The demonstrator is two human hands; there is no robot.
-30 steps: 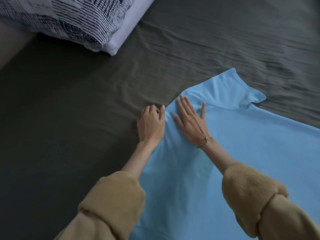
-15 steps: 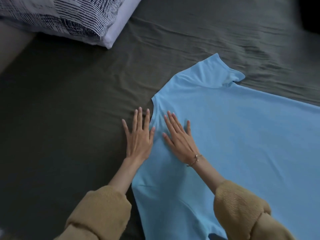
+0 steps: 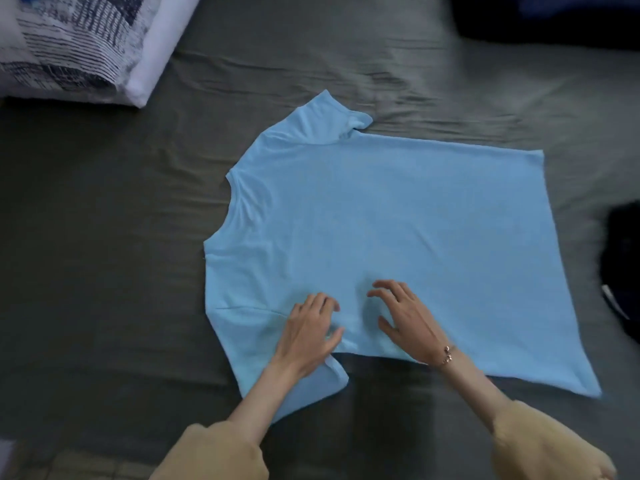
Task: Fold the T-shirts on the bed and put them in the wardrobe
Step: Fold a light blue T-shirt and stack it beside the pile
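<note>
**T-shirt flat on the bed under two hands**

T-shirt [image 3: 398, 220], light blue, lies spread on the grey bed [image 3: 104, 271]. Left hand [image 3: 308, 332] and right hand [image 3: 403, 320] rest on its near edge, fingers loosely bent, gripping nothing. Beyond lies a patterned pillow [image 3: 69, 46].

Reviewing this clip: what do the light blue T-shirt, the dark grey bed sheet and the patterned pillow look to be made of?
Light blue T-shirt: thin matte knit, probably cotton jersey; it lies limp with soft creases.
Dark grey bed sheet: woven fabric with a faint sheen, going by its fine wrinkles; the fibre is unclear.
Navy-and-white patterned pillow: printed woven cover over soft filling, judging by its rounded bulge.
</note>
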